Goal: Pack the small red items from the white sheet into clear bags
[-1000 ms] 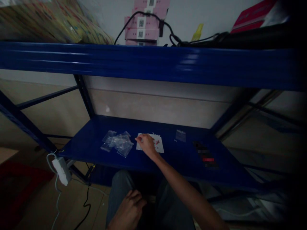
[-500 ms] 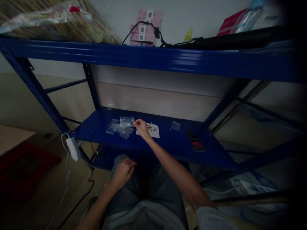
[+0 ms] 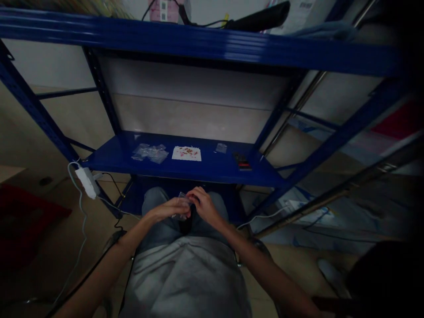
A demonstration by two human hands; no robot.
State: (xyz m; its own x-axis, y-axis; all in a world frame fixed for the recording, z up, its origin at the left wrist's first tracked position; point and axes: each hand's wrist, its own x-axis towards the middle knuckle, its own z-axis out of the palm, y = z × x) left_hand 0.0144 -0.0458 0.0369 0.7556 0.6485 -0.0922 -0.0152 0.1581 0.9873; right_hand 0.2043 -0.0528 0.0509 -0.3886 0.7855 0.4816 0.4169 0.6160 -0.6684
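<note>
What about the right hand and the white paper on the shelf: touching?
Apart. The head view shows the right hand down over the lap beside the left hand, at a small clear bag; the paper lies on the shelf.

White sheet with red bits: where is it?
Head view: the white sheet lies on the blue shelf, pile of clear bags to its left, small bag to its right.

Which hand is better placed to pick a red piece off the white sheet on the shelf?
Probably the right hand: the left hand seems to carry the small clear bag, the right only meets it with fingertips, and the white sheet lies straight ahead.
</note>
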